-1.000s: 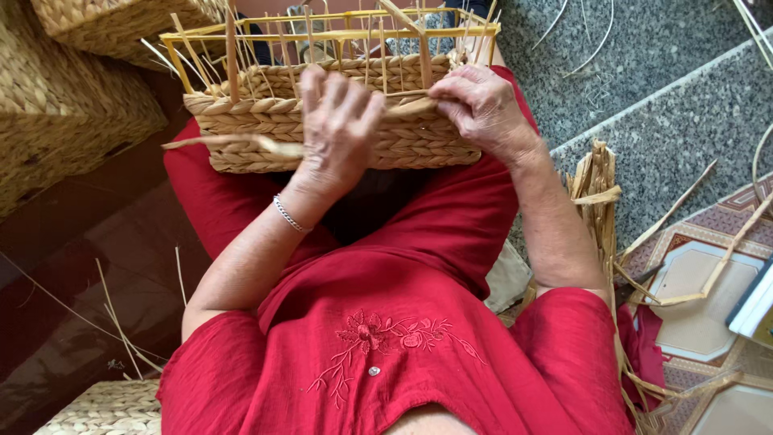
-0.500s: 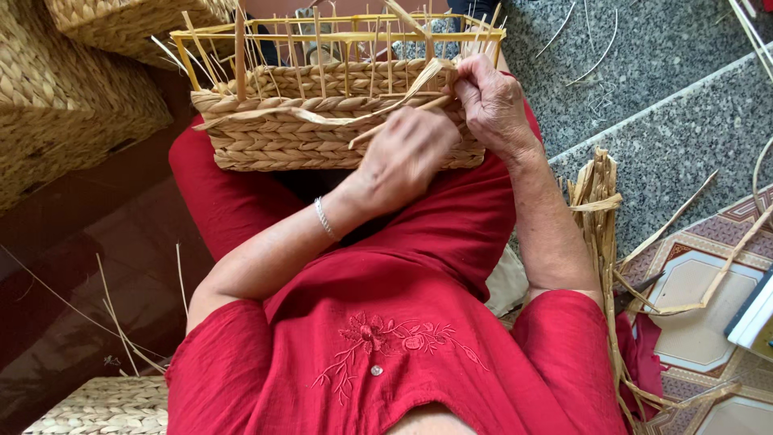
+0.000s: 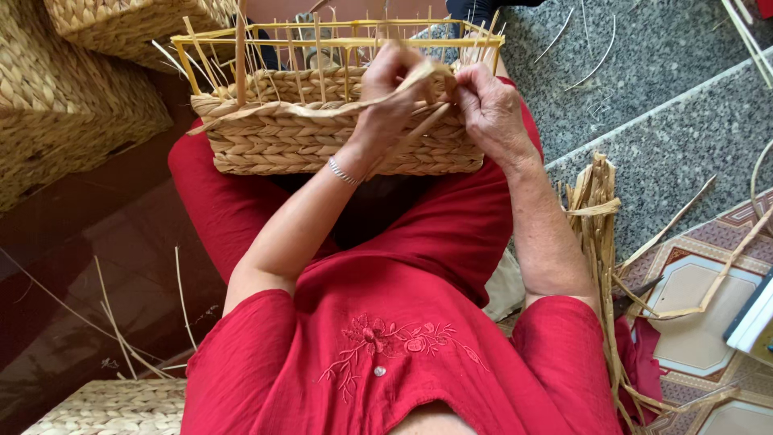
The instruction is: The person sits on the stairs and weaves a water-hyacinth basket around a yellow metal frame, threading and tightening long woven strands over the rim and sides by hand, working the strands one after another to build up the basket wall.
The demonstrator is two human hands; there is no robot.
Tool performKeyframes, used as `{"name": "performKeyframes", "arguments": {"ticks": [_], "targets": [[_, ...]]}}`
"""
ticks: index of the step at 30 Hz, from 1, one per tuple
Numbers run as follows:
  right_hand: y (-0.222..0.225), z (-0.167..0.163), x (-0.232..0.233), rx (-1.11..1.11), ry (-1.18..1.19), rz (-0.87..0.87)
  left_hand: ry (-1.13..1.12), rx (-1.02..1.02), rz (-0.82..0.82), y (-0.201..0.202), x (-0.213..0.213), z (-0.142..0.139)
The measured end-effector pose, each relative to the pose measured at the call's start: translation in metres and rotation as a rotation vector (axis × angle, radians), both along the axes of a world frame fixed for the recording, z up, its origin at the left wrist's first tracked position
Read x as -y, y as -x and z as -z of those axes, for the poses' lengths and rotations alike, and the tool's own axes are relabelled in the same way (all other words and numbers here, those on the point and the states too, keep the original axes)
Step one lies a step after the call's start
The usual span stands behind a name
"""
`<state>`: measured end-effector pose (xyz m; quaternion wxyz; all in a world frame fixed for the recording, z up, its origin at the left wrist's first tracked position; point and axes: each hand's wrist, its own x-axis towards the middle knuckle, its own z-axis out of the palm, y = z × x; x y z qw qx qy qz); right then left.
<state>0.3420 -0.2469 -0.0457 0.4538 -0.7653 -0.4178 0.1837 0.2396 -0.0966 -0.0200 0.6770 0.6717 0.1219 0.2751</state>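
A half-woven straw basket [image 3: 290, 141] on a yellow wire frame [image 3: 338, 40] rests on my knees, which are covered in red cloth. My left hand [image 3: 386, 105] is at the basket's near right wall, fingers closed on a flat straw strand [image 3: 298, 109] that runs left across the woven rows. My right hand [image 3: 491, 109] sits beside it at the right corner, pinching the same strand's end against the upright stakes. A thin bracelet [image 3: 342, 171] circles my left wrist.
Finished woven baskets [image 3: 64, 105] stand at the upper left, another woven piece [image 3: 105, 407] at the bottom left. A bundle of loose straw [image 3: 596, 234] lies by my right thigh. Grey stone steps [image 3: 668, 105] are on the right, patterned tiles [image 3: 700, 298] below them.
My left hand has travelled right along the basket wall, pulling the strand with it, and now meets my right hand at the right corner. The view has shifted slightly.
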Motion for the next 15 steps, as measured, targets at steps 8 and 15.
{"name": "performKeyframes", "arguments": {"ticks": [8, 15], "targets": [[0.005, -0.002, -0.016, 0.274, -0.057, 0.019, 0.639, -0.029, 0.028, 0.063, 0.047, 0.032], [0.005, -0.002, -0.022, 0.545, 0.038, -0.064, -0.817, -0.094, 0.007, 0.072, 0.02, 0.012]]}}
